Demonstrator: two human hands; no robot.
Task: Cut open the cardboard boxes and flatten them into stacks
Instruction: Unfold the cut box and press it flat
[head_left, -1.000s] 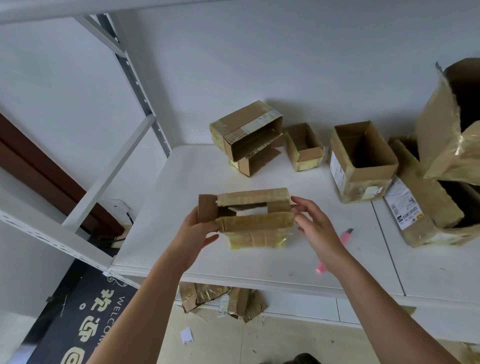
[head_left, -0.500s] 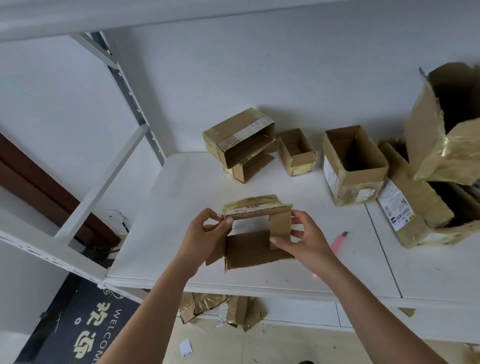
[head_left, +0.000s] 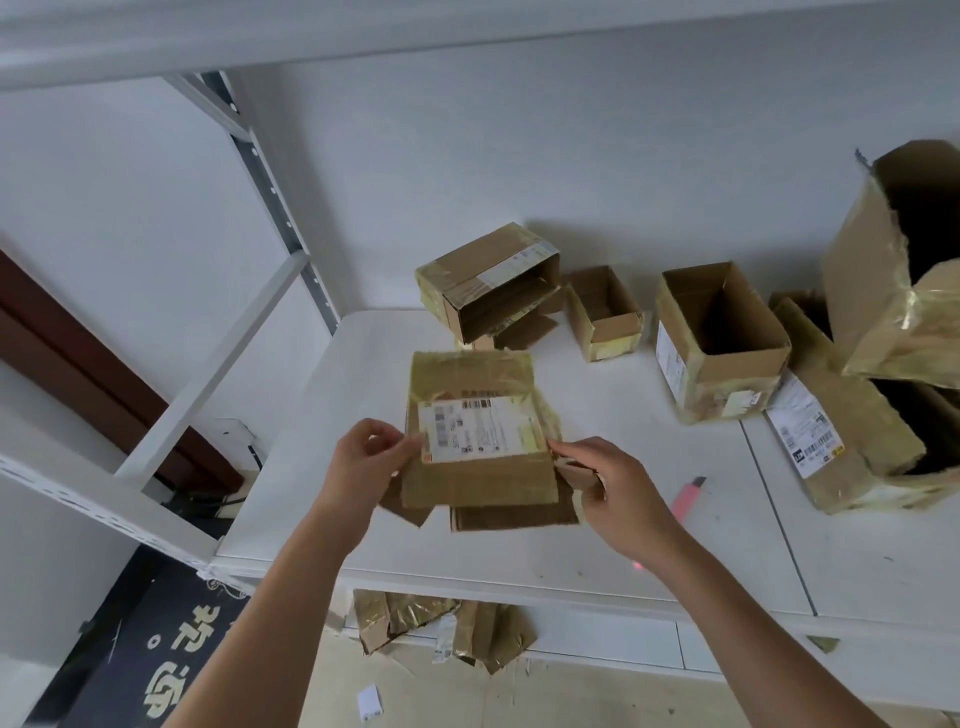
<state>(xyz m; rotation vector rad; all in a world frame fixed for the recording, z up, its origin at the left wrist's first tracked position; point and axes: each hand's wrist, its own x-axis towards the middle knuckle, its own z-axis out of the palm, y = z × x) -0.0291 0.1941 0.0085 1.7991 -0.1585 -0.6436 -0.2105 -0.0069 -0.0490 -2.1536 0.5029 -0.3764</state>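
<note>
A white shelf board (head_left: 649, 519) on a metal rack carries cardboard boxes, seen from above by someone standing at its front edge.

At the right edge sits the biggest item, a torn box (head_left: 893, 270) wrapped in shiny yellowish tape, its dark opening facing the viewer. It rests on a long box (head_left: 852, 441) lying on its side, with a white barcode label on its near end.

Just left of these, toward the back edge, an upright open box (head_left: 719, 338) stands with its top open and a white label on its left wall. Further left, near the back edge, a small open box (head_left: 605, 314) tilts slightly, and beside it a taped box on its side (head_left: 488, 280) shows its open mouth.

Near the front edge, toward the left corner, a flattened box (head_left: 478, 431) is held above the board, its broad taped face up and a white shipping label (head_left: 480, 428) on it. Loose brown flaps hang out below it.

The left hand (head_left: 363, 457) pinches the flattened box's left edge, thumb on top beside the label. The right hand (head_left: 618, 493) grips a crumpled flap at its right edge, fingers curled round it.

A pink box cutter (head_left: 688, 496) lies on the board just right of the right hand, partly hidden by the wrist.

Below the front edge, crushed taped cardboard (head_left: 441, 623) lies on the floor.
</note>
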